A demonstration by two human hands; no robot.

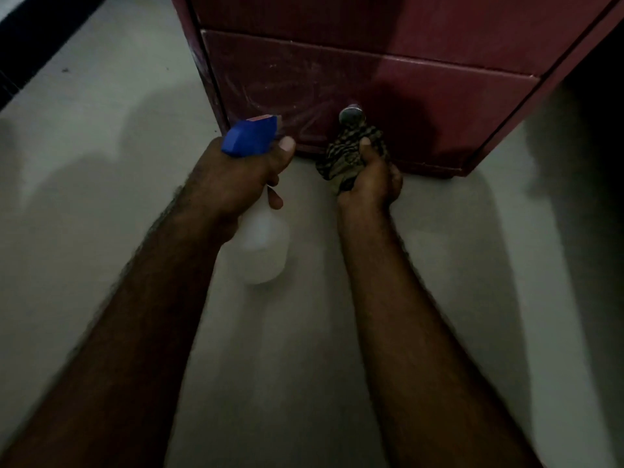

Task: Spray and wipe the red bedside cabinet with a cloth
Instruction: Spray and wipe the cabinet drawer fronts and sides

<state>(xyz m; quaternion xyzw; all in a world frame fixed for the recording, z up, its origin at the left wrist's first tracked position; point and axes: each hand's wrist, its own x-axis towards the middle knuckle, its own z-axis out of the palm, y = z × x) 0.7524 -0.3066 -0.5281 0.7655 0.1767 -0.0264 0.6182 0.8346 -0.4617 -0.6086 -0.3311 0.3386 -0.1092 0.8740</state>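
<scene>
The red bedside cabinet [422,76] stands on the floor ahead of me, its lower drawer front streaked with pale smears. A round metal knob [351,115] sticks out of that drawer. My left hand [236,177] grips a white spray bottle [263,251] with a blue trigger head [250,135], its nozzle pointing at the drawer's lower left. My right hand [371,180] holds a bunched dark patterned cloth [347,153] just below the knob, close to the drawer front.
Pale tiled floor [101,163] spreads around the cabinet. A dark strip [30,45] runs along the far left. Deep shadow [594,136] lies to the cabinet's right.
</scene>
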